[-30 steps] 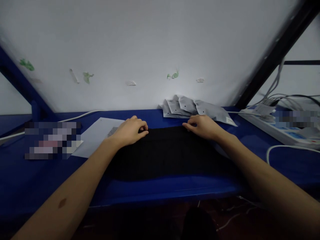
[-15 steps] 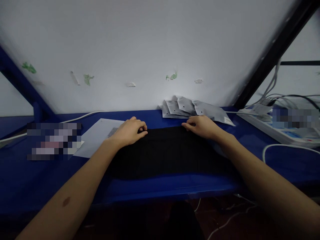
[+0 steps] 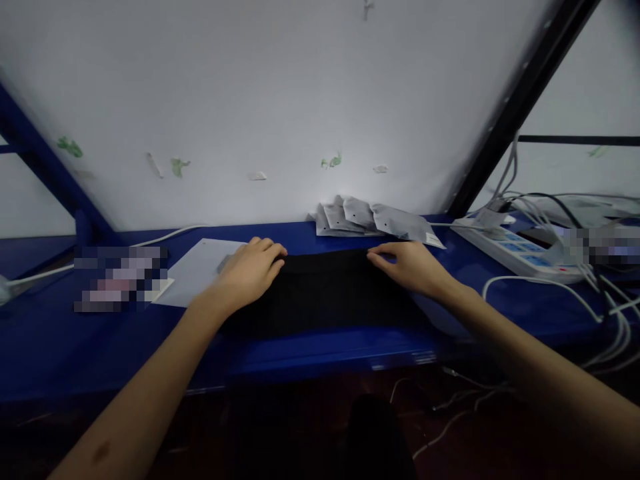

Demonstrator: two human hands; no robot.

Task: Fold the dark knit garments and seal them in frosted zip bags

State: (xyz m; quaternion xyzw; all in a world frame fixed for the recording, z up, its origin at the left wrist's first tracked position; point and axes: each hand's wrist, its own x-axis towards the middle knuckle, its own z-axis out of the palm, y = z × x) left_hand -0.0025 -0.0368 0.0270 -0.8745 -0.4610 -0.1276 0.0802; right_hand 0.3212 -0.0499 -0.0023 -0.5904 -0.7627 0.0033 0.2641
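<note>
A black piece of cloth (image 3: 325, 293) lies flat on the blue table (image 3: 60, 347), reaching from its front edge to mid-depth. My left hand (image 3: 250, 270) rests on the cloth's far left corner, fingers curled and pinching its edge. My right hand (image 3: 407, 265) holds the far right corner the same way, thumb and fingers pressed on the edge. Both forearms stretch across the table's front edge.
Several grey foil pouches (image 3: 373, 219) lie fanned against the white wall behind the cloth. A white sheet (image 3: 197, 270) lies left of my left hand. A white power strip (image 3: 505, 243) with many cables occupies the right side. A white cable (image 3: 165, 233) runs along the back left.
The camera has tilted and drawn back a little. Both hands stay on the cloth's far edge, and the cloth looks shorter front to back than before.
</note>
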